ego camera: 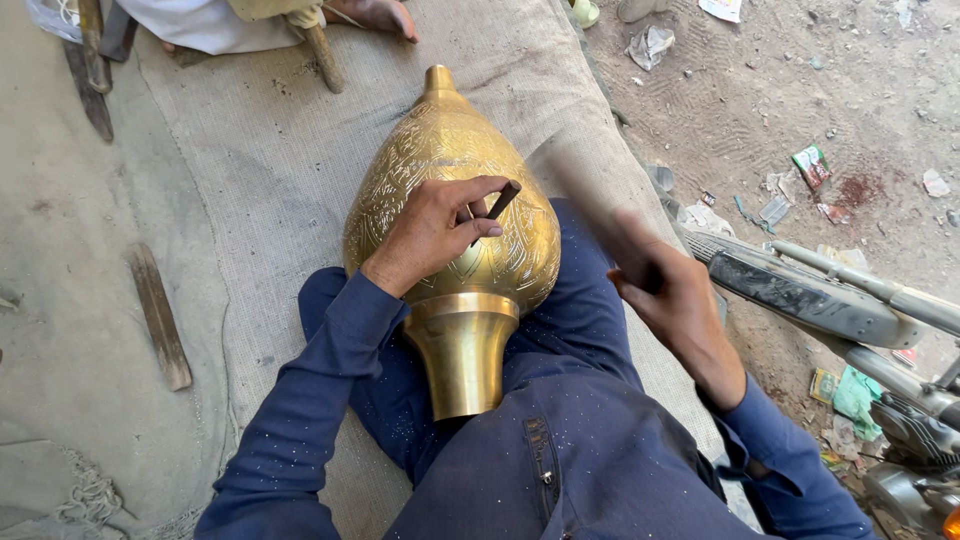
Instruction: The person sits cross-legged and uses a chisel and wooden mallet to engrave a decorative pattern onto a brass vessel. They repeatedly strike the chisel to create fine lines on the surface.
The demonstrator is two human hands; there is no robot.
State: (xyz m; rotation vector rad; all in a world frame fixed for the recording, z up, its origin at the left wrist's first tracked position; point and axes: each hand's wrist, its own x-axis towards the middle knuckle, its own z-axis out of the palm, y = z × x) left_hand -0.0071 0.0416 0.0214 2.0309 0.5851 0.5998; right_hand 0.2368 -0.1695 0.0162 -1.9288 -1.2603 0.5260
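At the bottom of the frame I see my lap in dark blue cloth, with the brass vase (455, 240) lying across it, its plain flared neck toward me and its engraved belly running up to a small knob at centre top. My left hand (430, 232) rests on the belly, fingers pinching a short dark chisel (499, 203) whose tip meets the metal. My right hand (668, 292), right of centre, is closed round a blurred handle (590, 195) held clear of the vase. Under everything lies a burlap mat (260, 170). A flat wooden stick (158, 315) lies at left on grey ground. At lower right stands a motorbike (850, 310); litter dots the dirt above it. At top left, another person's hand (378, 14) touches the mat.
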